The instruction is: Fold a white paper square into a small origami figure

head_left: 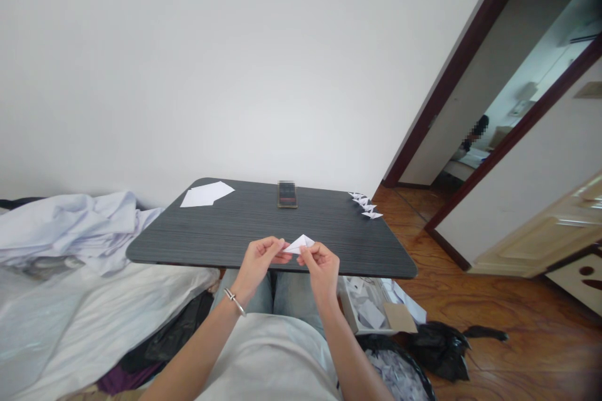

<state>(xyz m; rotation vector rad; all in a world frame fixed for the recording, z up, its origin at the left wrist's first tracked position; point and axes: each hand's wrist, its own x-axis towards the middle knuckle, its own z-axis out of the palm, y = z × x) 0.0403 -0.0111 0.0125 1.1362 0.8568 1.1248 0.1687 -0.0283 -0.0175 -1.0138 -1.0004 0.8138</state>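
Head view: a person's left hand and right hand pinched a folded white paper triangle between their fingertips, both hands nearly closed, just above the dark surface. The paper looked light and thin, apt to crumple, and best held along its folded edges. Small paper folds lined the far corner; a phone lay to their left.

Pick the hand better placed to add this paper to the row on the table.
Right, probably: the right hand pinches the folded paper and lies nearer the paper row than the left hand.
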